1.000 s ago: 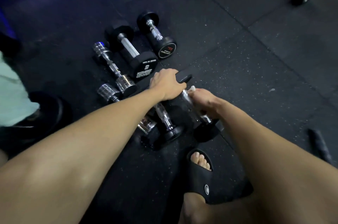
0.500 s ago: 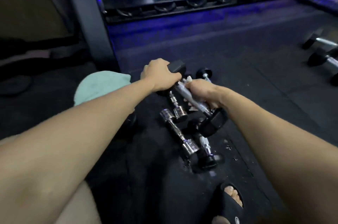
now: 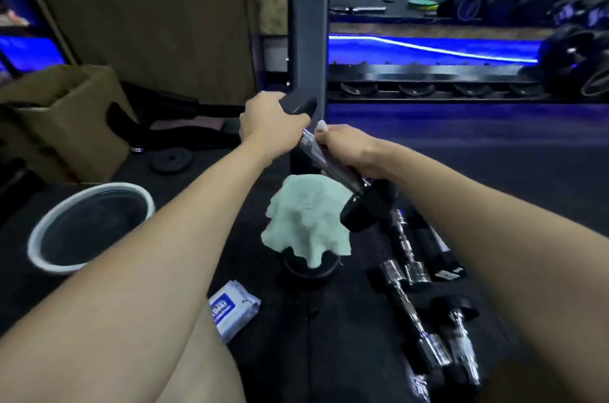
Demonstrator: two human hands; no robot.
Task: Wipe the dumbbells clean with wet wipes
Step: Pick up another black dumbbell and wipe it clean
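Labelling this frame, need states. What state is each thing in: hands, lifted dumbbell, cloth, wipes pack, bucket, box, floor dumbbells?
Left hand: grips the lifted dumbbell's far black head.
Right hand: grips its handle.
Black-headed dumbbell with knurled chrome handle: lifted, tilted.
Pale green cloth: crumpled, draped over a dark round object.
White-and-blue wipes pack: flat on floor.
White-rimmed bucket: upright.
Cardboard box: open.
Remaining dumbbells: lying on floor.

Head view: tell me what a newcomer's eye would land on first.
The raised dumbbell at centre draws the eye, with the left hand gripping its far black head and the right hand around its chrome handle. Just below lies a pale green cloth, and a white-rimmed bucket sits at left.
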